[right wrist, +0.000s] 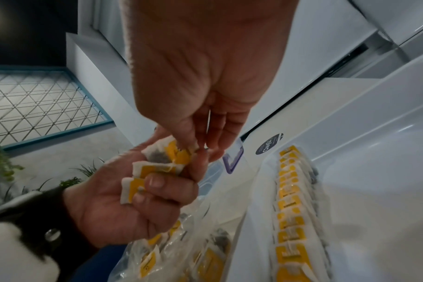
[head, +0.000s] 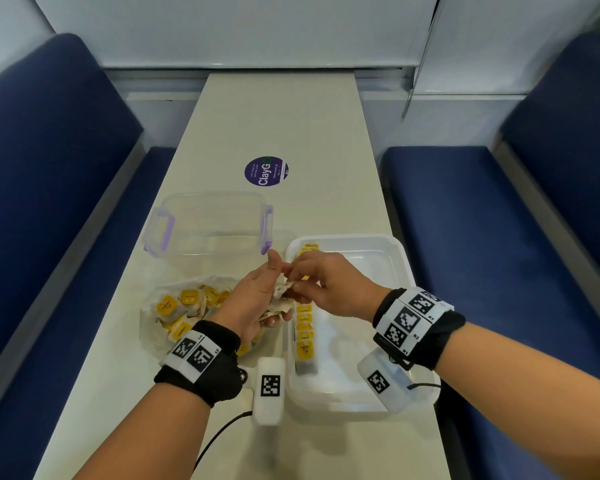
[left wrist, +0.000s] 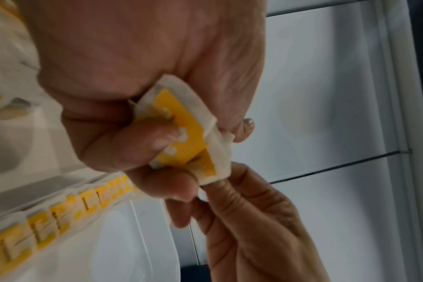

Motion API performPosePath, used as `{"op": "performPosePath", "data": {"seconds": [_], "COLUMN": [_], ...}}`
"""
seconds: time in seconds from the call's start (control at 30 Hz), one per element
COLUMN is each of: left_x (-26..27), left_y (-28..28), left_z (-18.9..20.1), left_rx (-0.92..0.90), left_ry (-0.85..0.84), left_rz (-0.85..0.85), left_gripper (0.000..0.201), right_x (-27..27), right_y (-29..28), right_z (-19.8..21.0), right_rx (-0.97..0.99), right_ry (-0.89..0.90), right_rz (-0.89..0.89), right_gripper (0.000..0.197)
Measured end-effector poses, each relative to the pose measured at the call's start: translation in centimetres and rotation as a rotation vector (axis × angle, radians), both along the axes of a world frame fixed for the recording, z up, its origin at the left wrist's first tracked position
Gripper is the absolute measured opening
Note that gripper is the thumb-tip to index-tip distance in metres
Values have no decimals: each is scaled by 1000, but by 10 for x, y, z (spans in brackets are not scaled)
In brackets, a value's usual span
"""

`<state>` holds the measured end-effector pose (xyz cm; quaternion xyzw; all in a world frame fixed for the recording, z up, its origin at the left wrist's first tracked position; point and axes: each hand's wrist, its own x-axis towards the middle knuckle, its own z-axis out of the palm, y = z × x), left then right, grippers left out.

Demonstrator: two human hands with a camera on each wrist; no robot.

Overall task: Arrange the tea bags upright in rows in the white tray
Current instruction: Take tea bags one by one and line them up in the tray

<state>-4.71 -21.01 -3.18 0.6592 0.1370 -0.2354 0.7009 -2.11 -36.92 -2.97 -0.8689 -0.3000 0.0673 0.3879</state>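
one row of tea bags (head: 305, 327) already stands upright along the left wall of the white tray (head: 400, 251); the rest of the tray has no bags yet, and many bags wait in the clear bag (head: 184, 308) on the worktop (head: 278, 112), so i judge most work is left. the left hand (head: 257, 303) grips a small bunch of tea bags (right wrist: 155, 169) and the right hand (head: 321, 285) pinches one from it. only the wrist views show the yellow tags in the fingers; only the head view shows the plastic container (head: 208, 223), which looks empty.
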Motion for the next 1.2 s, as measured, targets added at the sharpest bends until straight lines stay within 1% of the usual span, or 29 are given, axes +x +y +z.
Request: {"op": "performPosePath", "data": {"seconds": [0.07,0.1,0.2,0.23,0.27,0.33,0.4,0.53,0.57,0.63,0.7,0.73,0.87,0.93,1.03,1.13,1.2], "left_x": [-1,-1,0,0,0,1,1,2,1,1,0,0,2,2,2,3,2], "left_y": [1,1,5,5,5,4,1,-2,-3,-4,-4,-4,-3,-3,-4,-3,-2], "left_z": [0,-1,-4,-4,-4,-5,-5,-6,-6,-5,-6,-6,-8,-8,-8,-12,-16], "left_rx": [56,88,113,122,127,108,77,111,108,93,83,85,118,131,147,163,189], "left_ry": [4,-15,-109,-139,-172,-228,-236,-262,-265,-265,-264,-260,-246,-251,-260,-249,-227], "left_rz": [-18,-14,10,6,-2,-15,-8,20,32,54,51,36,-29,-37,-31,-30,-23], "left_gripper": [68,66,54,50,46,50,51,25,22,20,18,17,12,8,14,15,21], "right_x": [2,5,14,16,16,15,13,12,12,11,11,10,8,6,0,-3,-3], "right_y": [-1,-3,-5,-6,-7,-6,-5,-5,-7,-9,-11,-12,-10,-9,-9,-9,-9], "right_z": [4,5,13,15,17,20,20,17,16,13,10,8,2,1,0,-1,-1], "right_rx": [-5,-51,-356,-418,-431,-384,-283,-116,-79,-19,30,64,200,235,267,305,368], "right_ry": [7,10,4,19,34,54,95,138,155,229,287,304,315,346,431,452,472], "right_rz": [-57,-56,26,40,43,13,-44,-131,-143,-178,-225,-254,-362,-354,-267,-275,-292], "right_gripper": [10,11,21,23,25,26,27,30,33,36,27,24,24,21,7,13,12]}}
